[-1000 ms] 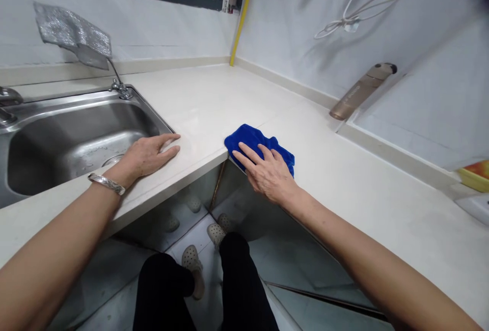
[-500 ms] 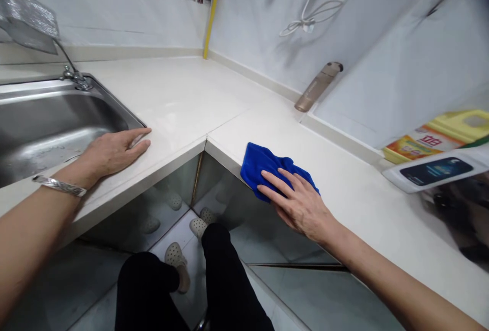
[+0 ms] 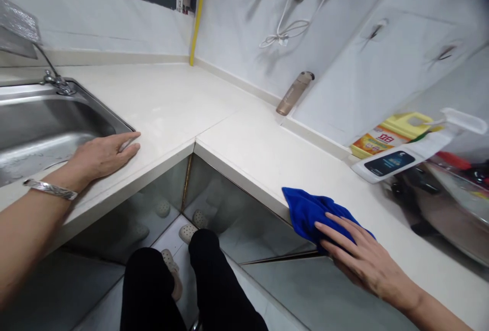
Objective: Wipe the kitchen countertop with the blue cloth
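Note:
My right hand (image 3: 367, 259) presses a blue cleaning cloth (image 3: 317, 214) over the front edge of the white countertop (image 3: 244, 153). Part of the cloth lies on top, and part hangs over the edge; its fingers are bent over the fabric and the thumb is hidden. On the left, my left hand (image 3: 101, 158) rests on the counter beside the steel sink (image 3: 103, 102). That hand is open and holds nothing, with the thumb apart from the fingers. A silver bracelet circles its wrist.
A brown bottle (image 3: 295, 93) stands in the wall corner. Farther right are a yellow detergent jug (image 3: 393, 135), a white spray bottle (image 3: 397, 163) and a lidded pan (image 3: 451, 214). A faucet (image 3: 59, 84) rises behind the sink. Cabinet doors (image 3: 244, 224) lie below the counter.
My right hand and the blue cloth have slid along the counter edge to the right and nearer me. The view has turned slightly right; my left hand stays by the sink.

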{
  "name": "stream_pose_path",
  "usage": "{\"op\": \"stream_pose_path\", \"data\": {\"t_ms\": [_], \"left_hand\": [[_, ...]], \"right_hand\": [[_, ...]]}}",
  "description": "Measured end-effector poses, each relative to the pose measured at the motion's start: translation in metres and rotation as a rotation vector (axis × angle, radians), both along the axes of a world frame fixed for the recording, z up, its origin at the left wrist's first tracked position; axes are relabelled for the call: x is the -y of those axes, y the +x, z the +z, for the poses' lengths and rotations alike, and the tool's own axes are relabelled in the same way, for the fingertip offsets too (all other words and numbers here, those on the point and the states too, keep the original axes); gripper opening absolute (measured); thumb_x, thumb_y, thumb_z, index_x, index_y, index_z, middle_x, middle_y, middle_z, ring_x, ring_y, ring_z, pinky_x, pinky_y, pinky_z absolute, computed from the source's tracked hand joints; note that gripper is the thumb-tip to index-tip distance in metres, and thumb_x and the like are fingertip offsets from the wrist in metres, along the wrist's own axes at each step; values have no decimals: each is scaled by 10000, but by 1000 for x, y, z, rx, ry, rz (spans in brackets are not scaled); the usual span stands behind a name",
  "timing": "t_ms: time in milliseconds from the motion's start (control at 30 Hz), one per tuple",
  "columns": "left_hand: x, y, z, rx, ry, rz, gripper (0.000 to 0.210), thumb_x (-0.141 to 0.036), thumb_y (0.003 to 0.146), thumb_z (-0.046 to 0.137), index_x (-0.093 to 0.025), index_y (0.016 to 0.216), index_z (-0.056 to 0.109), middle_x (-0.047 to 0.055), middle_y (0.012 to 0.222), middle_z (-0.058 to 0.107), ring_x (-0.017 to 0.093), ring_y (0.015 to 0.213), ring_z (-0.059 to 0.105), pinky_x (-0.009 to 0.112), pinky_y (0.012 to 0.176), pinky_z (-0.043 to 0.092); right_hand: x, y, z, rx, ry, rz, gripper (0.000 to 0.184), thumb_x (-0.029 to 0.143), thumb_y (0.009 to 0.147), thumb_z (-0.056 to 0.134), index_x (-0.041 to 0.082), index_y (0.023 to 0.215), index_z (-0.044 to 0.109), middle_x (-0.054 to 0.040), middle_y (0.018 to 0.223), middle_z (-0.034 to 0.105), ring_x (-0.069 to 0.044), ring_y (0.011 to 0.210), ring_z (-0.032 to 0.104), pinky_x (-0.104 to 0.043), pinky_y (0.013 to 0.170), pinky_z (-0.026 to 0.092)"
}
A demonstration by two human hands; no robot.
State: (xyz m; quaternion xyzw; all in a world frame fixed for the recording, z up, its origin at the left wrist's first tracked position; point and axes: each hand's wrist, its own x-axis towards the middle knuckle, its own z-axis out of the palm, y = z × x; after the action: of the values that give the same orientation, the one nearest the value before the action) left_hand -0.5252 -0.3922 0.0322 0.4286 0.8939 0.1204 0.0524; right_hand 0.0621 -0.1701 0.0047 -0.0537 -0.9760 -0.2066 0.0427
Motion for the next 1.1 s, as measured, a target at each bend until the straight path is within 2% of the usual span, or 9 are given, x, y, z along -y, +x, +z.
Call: {"op": "stream_pose_path", "data": {"t_ms": [67,167,267,367,467,600,800,967,1100], "left_hand": [[0,4,3,12,-6,-2,655,-625,975,293,-289,1528,391,81,1526,515,405,1333,508,566,1070,396],[-1,9,6,14,-8,-11,680,-640,966,296,-269,1530,376,89,1513,517,407,1318,514,568,1058,408],[-2,12,8,-18,-6,-14,690,-655,960,285,-257,1515,385,105,1385,610,401,1236,569,569,1005,448],[-4,13,7,-44,-7,-10,694,-669,953,281,-252,1495,400,120,1248,676,398,1160,611,564,957,473],[-5,12,6,-29,-11,3,669,-662,948,304,-272,1482,408,119,1301,659,408,1176,604,578,963,468],[-5,10,3,4,-22,6,653,-643,958,287,-284,1495,386,110,1439,579,416,1237,573,596,998,455],[-5,4,-5,-26,-12,-23,661,-647,957,253,-285,1495,377,82,1484,546,382,1232,589,562,1044,448],[-6,3,-4,-12,-16,-27,722,-682,929,217,-260,1493,377,81,1508,520,383,1278,562,553,1081,430],[-2,-6,-6,-14,-59,-77,831,-736,878,218,-247,1542,318,70,1583,436,373,1378,483,543,1110,423]], "right_hand": [[2,11,-2,2,25,-22,368,107,861,604,305,1157,699,-33,1533,489,-348,1458,369,-599,1053,508],[4,7,-4,3,49,-58,377,108,830,628,299,1146,704,-54,1534,487,-360,1443,388,-588,1039,512],[6,-10,-4,3,60,-59,379,135,824,648,280,1171,695,-89,1542,473,-380,1442,377,-581,1029,503],[7,-32,-2,12,70,-64,497,184,833,667,289,1318,626,-122,1575,418,-408,1440,364,-588,1007,500],[8,-59,0,25,99,-82,641,168,826,670,328,1432,534,-120,1611,357,-411,1431,376,-574,995,503],[9,-101,3,35,98,-75,663,182,832,678,310,1460,507,-123,1629,318,-431,1417,382,-577,994,496],[13,-179,9,37,64,-98,714,230,836,706,302,1498,449,-103,1651,270,-442,1405,380,-591,1003,475],[16,-256,12,-7,15,-113,589,264,919,608,302,1487,457,-73,1653,271,-440,1378,398,-588,1003,464],[17,-312,16,-73,-56,-119,529,288,946,567,303,1466,474,-62,1640,297,-432,1351,411,-596,1009,453]]}}
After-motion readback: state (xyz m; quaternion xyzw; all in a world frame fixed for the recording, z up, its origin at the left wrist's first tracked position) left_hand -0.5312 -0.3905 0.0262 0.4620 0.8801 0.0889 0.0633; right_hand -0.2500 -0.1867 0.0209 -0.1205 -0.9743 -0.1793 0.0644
